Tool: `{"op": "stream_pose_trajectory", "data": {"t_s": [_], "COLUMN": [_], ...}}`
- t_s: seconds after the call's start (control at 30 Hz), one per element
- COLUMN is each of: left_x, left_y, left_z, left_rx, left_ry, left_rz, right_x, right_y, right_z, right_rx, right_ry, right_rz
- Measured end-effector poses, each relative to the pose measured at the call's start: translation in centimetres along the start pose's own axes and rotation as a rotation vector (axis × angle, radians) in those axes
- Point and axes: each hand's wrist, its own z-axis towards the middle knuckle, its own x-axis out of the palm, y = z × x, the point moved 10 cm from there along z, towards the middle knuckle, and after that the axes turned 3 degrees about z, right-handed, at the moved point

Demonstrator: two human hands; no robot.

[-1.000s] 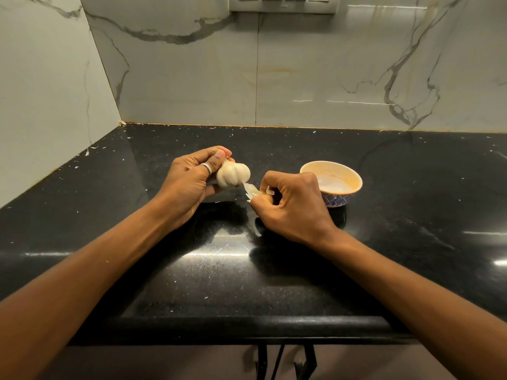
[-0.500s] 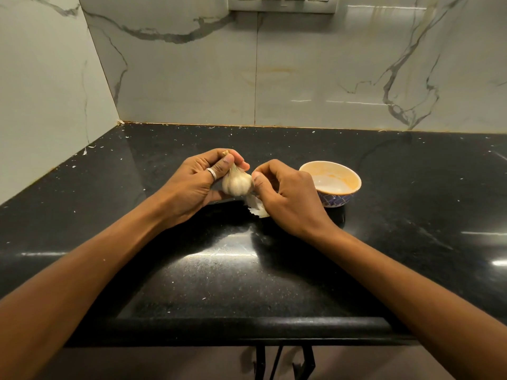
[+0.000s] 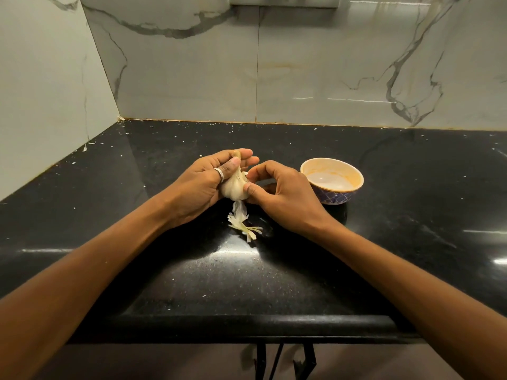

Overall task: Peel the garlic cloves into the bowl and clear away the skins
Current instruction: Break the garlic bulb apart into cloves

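1. Behind the bench, at 12 o'clock, a marble wall [image 3: 301, 64] with grey veins fills the upper view and turns a corner at 10 o'clock.
2. Below it spreads the black bench [image 3: 411, 187], glossy and dotted with pale flecks.
3. From 7 o'clock comes the left hand [image 3: 203, 185]. Its grip is closed round the garlic, with the thumb across the bulb's neck and the fingers behind it.
4. From 5 o'clock comes the right hand [image 3: 285, 196]. Its grip pinches the bulb's right side, thumb low and curled forefinger higher up.
5. At 3 o'clock of the hands the bowl [image 3: 337, 197] stands on the bench, just beside the right knuckles. It is blue-patterned outside and pale with an orange tinge inside.
6. Between the two hands, above the bench near centre, is the garlic [image 3: 233, 187], a whole white bulb with its stalk end toward 12 o'clock.
7. At 6 o'clock of the bulb, skins [image 3: 242, 223] trail from its underside to a pale tuft lying on the bench.
8. On the left thumb sits a silver ring [image 3: 219, 174].
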Motion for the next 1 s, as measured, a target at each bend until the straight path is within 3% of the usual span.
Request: {"op": "stream_pose_trajectory", "data": {"t_s": [0.13, 0.33, 0.6, 1.0], "left_x": [0.5, 0.6, 1.4, 1.0], "left_y": [0.2, 1.0, 0.5, 0.0], "left_z": [-0.1, -0.2, -0.5, -0.9], "left_rx": [-0.017, -0.058, -0.034, 0.021], "left_ry": [0.021, 0.103, 0.122, 0.183], "left_rz": [0.072, 0.393, 0.513, 0.797], "right_x": [0.6, 0.7, 0.2, -0.1], "right_y": [-0.6, -0.1, 1.8, 1.9], "right_z": [0.2, 0.1, -0.6, -0.6], "right_rx": [0.031, 0.023, -0.162, -0.187], "right_ry": [0.035, 0.084, -0.062, -0.074], "right_rz": [0.027, -0.034, -0.224, -0.227]}}
